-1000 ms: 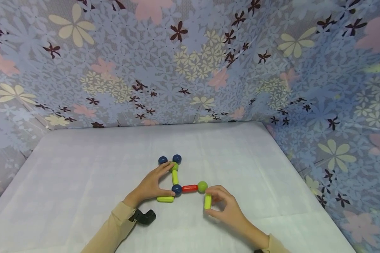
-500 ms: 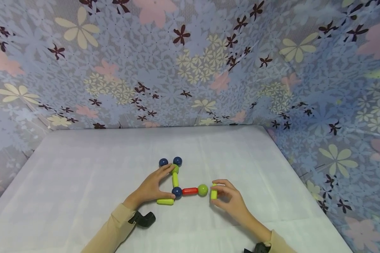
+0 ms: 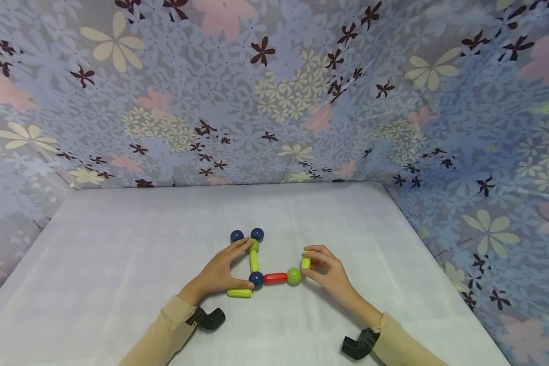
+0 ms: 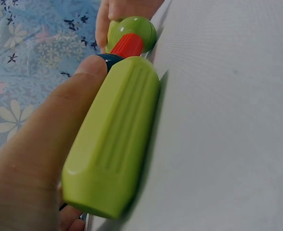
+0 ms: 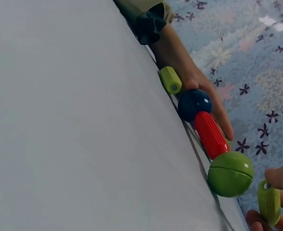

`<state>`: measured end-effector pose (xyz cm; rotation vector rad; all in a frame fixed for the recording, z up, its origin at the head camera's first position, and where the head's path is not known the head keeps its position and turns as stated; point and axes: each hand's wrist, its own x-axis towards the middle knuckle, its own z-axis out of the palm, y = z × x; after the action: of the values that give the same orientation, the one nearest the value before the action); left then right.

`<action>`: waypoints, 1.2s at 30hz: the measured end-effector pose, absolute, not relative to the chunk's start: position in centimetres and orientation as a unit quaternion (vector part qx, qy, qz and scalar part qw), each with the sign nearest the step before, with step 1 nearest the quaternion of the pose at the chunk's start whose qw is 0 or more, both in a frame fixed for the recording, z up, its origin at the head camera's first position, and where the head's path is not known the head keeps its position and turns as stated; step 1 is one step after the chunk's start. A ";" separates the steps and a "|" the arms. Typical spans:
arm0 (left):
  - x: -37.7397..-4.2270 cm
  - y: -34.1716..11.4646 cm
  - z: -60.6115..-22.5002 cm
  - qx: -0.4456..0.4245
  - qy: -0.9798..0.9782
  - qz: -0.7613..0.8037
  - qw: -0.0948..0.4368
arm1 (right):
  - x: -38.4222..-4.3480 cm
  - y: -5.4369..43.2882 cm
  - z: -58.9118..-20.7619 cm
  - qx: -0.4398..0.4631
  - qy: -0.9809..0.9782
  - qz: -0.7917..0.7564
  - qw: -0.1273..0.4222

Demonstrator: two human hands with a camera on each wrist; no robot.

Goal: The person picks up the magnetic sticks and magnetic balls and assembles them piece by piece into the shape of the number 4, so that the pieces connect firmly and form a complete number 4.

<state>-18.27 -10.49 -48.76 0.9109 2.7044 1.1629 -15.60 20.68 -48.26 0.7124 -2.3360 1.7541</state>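
My right hand (image 3: 328,269) pinches a short lime-green magnetic rod (image 3: 306,262) between thumb and fingers, just beyond and right of a green ball (image 3: 294,276). That ball ends a red magnetic rod (image 3: 275,278), whose other end meets a blue ball (image 3: 256,279). From the blue ball a second lime rod (image 3: 253,261) runs back to another green ball (image 3: 253,246), partly covered by fingertips. My left hand (image 3: 219,267) spans this side, fingers extended to the far green ball and thumb at the blue ball. In the right wrist view, the held rod (image 5: 269,204) shows a round metal end.
Two more blue balls (image 3: 257,234) lie at the far end, by the left fingertips. A loose-looking lime rod (image 3: 239,293) lies below the left thumb. White cloth covers the table (image 3: 142,229); a flowered curtain (image 3: 238,101) hangs behind and at the right.
My right hand, with the lime rod, has moved from in front of the near green ball, out to the right, then farther back past it. The left hand stays in place.
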 end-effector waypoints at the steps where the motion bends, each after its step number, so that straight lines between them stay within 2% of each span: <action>1: -18.2 -10.5 -48.7 0.297 0.877 0.378 0.031 | -15.7 20.6 -48.2 0.233 -0.775 0.583 0.065; 14: -18.4 -10.6 -48.5 0.298 0.879 0.371 0.024 | -17.8 19.9 -48.8 0.237 -0.759 0.604 0.059; 23: -18.2 -10.3 -48.6 0.295 0.881 0.369 0.029 | -18.5 19.5 -48.5 0.246 -0.770 0.589 0.027; 27: -18.6 -10.1 -48.5 0.303 0.877 0.372 0.016 | -18.8 19.4 -48.1 0.239 -0.780 0.578 0.027; 36: -18.3 -10.4 -48.7 0.301 0.879 0.368 0.022 | -17.3 18.3 -45.7 0.235 -0.789 0.567 0.003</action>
<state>-18.31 -10.40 -48.67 0.9338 2.7238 1.1405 -17.27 18.29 -45.66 0.7381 -2.4740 1.7794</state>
